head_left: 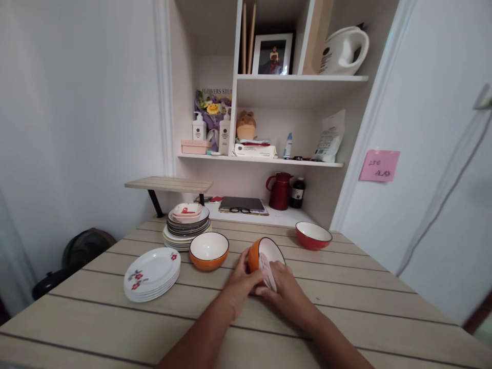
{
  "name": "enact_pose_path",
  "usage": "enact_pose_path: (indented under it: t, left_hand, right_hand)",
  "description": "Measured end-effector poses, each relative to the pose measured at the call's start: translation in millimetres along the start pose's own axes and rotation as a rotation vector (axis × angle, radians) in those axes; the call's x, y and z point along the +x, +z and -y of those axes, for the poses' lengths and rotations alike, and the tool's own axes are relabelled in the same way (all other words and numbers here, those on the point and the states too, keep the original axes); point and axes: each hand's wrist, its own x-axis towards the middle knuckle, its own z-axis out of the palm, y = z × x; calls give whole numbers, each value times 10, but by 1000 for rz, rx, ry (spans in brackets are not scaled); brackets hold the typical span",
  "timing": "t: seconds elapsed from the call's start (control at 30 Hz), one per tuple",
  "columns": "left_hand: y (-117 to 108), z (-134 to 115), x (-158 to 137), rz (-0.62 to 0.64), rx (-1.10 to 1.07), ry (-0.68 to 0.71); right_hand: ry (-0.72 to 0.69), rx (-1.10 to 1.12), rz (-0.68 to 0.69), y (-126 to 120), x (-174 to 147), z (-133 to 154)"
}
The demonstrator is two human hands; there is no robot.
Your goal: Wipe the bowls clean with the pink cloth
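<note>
1. Head view, centre: gripping a tilted orange bowl [253, 256] with the left hand [242, 270], curling closed around the outer wall on its left side.
2. Head view, same place: pinching a pink-white cloth [268, 270] with the right hand [282, 281], pressing it over the near rim and reaching fingers into the white interior.
3. Holding that bowl above the middle of the slatted tabletop [346, 312], facing its mouth up and rightward; hiding its underside behind both hands, so leaving contact with the wood impossible to tell.
4. Standing upright just left of the hands: a second orange bowl [209, 248], also white inside.
5. Lying farther left, nearer the front: a stack of white plates [154, 271] bearing red flowers.
6. Rising behind these: a pile of mixed dishes [188, 228], carrying small pink dishes on top.
7. Resting well apart, at the back right: a red bowl [313, 238].
8. Lining the recess behind the table: a closed laptop [243, 203], eyeglasses [240, 209], a dark red thermos jug [280, 191] and a dark bottle [297, 192].
</note>
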Motion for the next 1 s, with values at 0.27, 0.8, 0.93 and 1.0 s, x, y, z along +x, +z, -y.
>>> enact_pose_path:
  t: [0.27,0.8,0.93,1.0]
  left_hand:
    - [-3,-27,34,27,-38,-3]
    - [58,-66,-7,-30,122,-39]
    - [63,-69,33,-80,64,22]
    - [60,-80,39,-78,40,30]
  right_hand:
    - [90,539,52,-180,2,115]
    - [-14,295,-6,-81,66,74]
    - [-97,105,97,-198,19,106]
    - [-138,43,151,-259,-9,132]
